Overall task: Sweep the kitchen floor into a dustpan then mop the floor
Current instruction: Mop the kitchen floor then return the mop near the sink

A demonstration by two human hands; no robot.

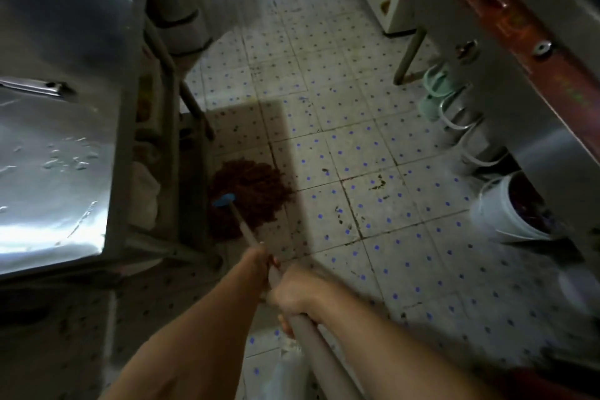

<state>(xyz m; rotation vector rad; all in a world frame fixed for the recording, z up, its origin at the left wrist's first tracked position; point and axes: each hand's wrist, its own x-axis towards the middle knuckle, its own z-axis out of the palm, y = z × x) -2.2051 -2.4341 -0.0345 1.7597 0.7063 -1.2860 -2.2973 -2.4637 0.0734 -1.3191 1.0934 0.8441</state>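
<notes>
Mopping step: left hand [259,265] and right hand [293,294], fingers clamped on grey mop pole [246,230]; reddish-brown string mop head [250,191] on dotted tile floor [357,146] beside steel worktop [58,140]; next, likely drag right across soiled tiles.

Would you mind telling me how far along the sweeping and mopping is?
Sweeping can't be judged; no broom or dustpan shows. Mopping is in hand: left hand and right hand grip the mop handle, mop head on the floor. Dark marks remain across the tiles.
</notes>
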